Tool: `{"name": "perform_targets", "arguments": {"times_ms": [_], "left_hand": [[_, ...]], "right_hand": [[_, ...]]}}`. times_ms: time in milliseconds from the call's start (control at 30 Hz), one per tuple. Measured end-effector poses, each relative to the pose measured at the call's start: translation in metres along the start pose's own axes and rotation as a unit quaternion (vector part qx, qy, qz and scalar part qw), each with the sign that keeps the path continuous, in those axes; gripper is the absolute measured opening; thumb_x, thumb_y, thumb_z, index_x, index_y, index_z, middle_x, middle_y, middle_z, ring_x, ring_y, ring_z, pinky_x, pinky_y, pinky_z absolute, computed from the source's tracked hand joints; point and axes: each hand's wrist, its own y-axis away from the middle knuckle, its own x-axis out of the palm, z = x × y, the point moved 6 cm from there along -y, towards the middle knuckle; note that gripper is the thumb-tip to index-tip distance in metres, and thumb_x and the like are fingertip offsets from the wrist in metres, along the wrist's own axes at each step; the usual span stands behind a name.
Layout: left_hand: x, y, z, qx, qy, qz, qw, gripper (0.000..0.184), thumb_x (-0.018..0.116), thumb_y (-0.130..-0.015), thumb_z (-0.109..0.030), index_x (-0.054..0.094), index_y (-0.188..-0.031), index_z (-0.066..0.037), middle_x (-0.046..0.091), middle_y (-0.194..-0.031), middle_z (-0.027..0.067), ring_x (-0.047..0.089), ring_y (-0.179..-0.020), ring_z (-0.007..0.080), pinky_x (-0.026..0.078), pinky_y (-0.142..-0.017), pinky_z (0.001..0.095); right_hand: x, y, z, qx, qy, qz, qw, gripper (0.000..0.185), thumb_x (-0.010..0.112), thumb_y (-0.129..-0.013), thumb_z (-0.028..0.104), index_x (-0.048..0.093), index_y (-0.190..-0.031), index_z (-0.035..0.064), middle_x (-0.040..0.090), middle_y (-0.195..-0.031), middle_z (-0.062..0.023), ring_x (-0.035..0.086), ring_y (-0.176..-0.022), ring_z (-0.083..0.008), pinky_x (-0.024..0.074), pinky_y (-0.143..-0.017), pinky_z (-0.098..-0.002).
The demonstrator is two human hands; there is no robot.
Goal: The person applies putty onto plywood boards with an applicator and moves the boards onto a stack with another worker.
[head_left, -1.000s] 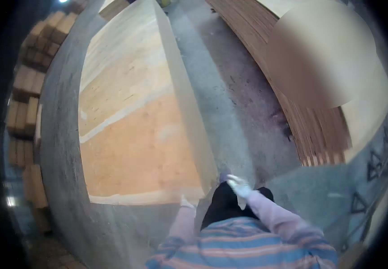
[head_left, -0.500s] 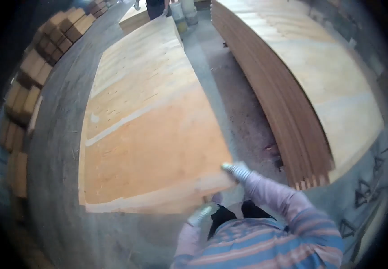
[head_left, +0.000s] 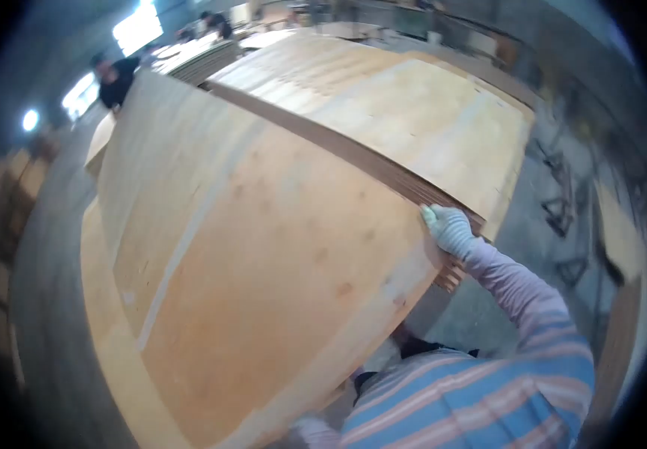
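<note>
A large plywood sheet [head_left: 264, 254] is tilted, its right side raised towards the neighbouring stack. My right hand [head_left: 451, 230], in a pale glove, grips the sheet's near right corner with the thumb on top. My left hand is hidden under the sheet's near edge; only the left sleeve [head_left: 314, 432] shows at the bottom. Beneath the sheet, another board [head_left: 110, 322] shows along the left. To the right lies a stack of plywood [head_left: 406, 120] with layered brown edges, close to the raised side.
A co-worker [head_left: 116, 81] in dark clothes stands at the sheet's far end. Another person [head_left: 217, 26] is farther back. Wood blocks [head_left: 13, 179] are piled at the left. Metal frames [head_left: 559, 209] lie on the floor at the right, near a leaning board [head_left: 619, 224].
The sheet has been lifted and tilted up on its right side, nearer the right stack. My right hand has taken its corner and risen. My left hand has gone under the edge. The view has swung upward.
</note>
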Motion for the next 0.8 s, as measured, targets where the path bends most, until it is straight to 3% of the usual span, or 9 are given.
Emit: {"name": "perform_targets", "arguments": {"times_ms": [67,167,267,367,467,567,633,733,800], "left_hand": [[0.025,0.000,-0.012,0.014,-0.043,0.024,0.999,0.050,0.052,-0.099,-0.036,0.041,-0.138,-0.007,0.046,-0.132,0.0118,0.044,-0.113,0.0215,0.039,-0.094,0.0363],[0.037,-0.006,-0.034,0.084,-0.114,0.053,0.989,0.051,0.051,-0.099,-0.036,0.039,-0.139,-0.007,0.043,-0.134,0.0125,0.041,-0.116,0.0220,0.037,-0.096,0.0366],[0.058,-0.026,-0.114,0.179,-0.194,0.060,0.963,0.052,0.050,-0.099,-0.036,0.037,-0.140,-0.006,0.040,-0.136,0.0131,0.038,-0.118,0.0224,0.035,-0.098,0.0370],[0.090,-0.039,-0.217,0.293,-0.242,0.037,0.924,0.054,0.049,-0.100,-0.036,0.035,-0.141,-0.005,0.037,-0.138,0.0138,0.035,-0.121,0.0229,0.033,-0.100,0.0374],[0.138,-0.038,-0.305,0.385,-0.289,-0.017,0.877,0.055,0.049,-0.100,-0.036,0.032,-0.142,-0.005,0.034,-0.140,0.0145,0.032,-0.124,0.0233,0.031,-0.102,0.0377],[0.190,-0.019,-0.378,0.449,-0.318,-0.074,0.832,0.056,0.048,-0.100,-0.036,0.030,-0.143,-0.004,0.031,-0.142,0.0152,0.028,-0.127,0.0237,0.028,-0.104,0.0381],[0.222,-0.001,-0.420,0.479,-0.342,-0.107,0.801,0.057,0.047,-0.100,-0.036,0.029,-0.144,-0.004,0.029,-0.144,0.0156,0.026,-0.129,0.0240,0.027,-0.105,0.0384],[0.267,0.028,-0.475,0.509,-0.373,-0.152,0.761,0.059,0.047,-0.101,-0.036,0.027,-0.145,-0.003,0.026,-0.146,0.0163,0.023,-0.131,0.0245,0.025,-0.107,0.0387],[0.294,0.047,-0.510,0.524,-0.393,-0.172,0.736,0.060,0.046,-0.101,-0.036,0.026,-0.146,-0.002,0.024,-0.147,0.0167,0.021,-0.133,0.0248,0.023,-0.109,0.0390]], "right_hand": [[-0.017,-0.021,0.002,-0.017,0.020,-0.034,0.999,0.051,0.034,-0.100,0.041,0.067,-0.086,0.0039,0.067,-0.080,-0.0222,0.066,-0.078,-0.0397,0.0511,-0.071,-0.0484],[-0.003,-0.030,-0.013,-0.019,0.000,-0.010,1.000,0.054,0.032,-0.101,0.042,0.068,-0.088,0.0031,0.068,-0.081,-0.0220,0.067,-0.079,-0.0383,0.0513,-0.074,-0.0493],[0.032,-0.035,-0.051,0.010,0.000,0.077,0.997,0.059,0.030,-0.101,0.042,0.071,-0.087,0.0021,0.069,-0.088,-0.0222,0.067,-0.083,-0.0388,0.0514,-0.079,-0.0498],[0.107,-0.004,-0.088,0.048,-0.092,0.119,0.988,0.061,0.030,-0.100,0.044,0.072,-0.087,0.0022,0.069,-0.091,-0.0221,0.067,-0.087,-0.0394,0.0513,-0.081,-0.0498],[0.216,0.016,-0.128,0.103,-0.185,0.170,0.962,0.063,0.030,-0.098,0.049,0.073,-0.089,0.0033,0.069,-0.098,-0.0212,0.065,-0.096,-0.0387,0.0494,-0.087,-0.0485],[0.264,0.063,-0.151,0.114,-0.282,0.305,0.902,0.068,0.025,-0.099,0.049,0.071,-0.097,-0.0014,0.065,-0.108,-0.0258,0.060,-0.105,-0.0426,0.0425,-0.097,-0.0483],[0.275,0.085,-0.165,0.129,-0.332,0.371,0.857,0.065,0.027,-0.099,0.049,0.068,-0.109,0.0001,0.063,-0.117,-0.0239,0.057,-0.113,-0.0408,0.0404,-0.101,-0.0473],[0.330,0.107,-0.183,0.139,-0.376,0.397,0.826,0.067,0.027,-0.098,0.052,0.066,-0.113,-0.0001,0.061,-0.121,-0.0246,0.055,-0.117,-0.0410,0.0375,-0.103,-0.0468],[0.329,0.111,-0.198,0.169,-0.391,0.418,0.802,0.068,0.027,-0.098,0.053,0.065,-0.115,-0.0001,0.061,-0.121,-0.0249,0.055,-0.118,-0.0405,0.0372,-0.103,-0.0470]]}}
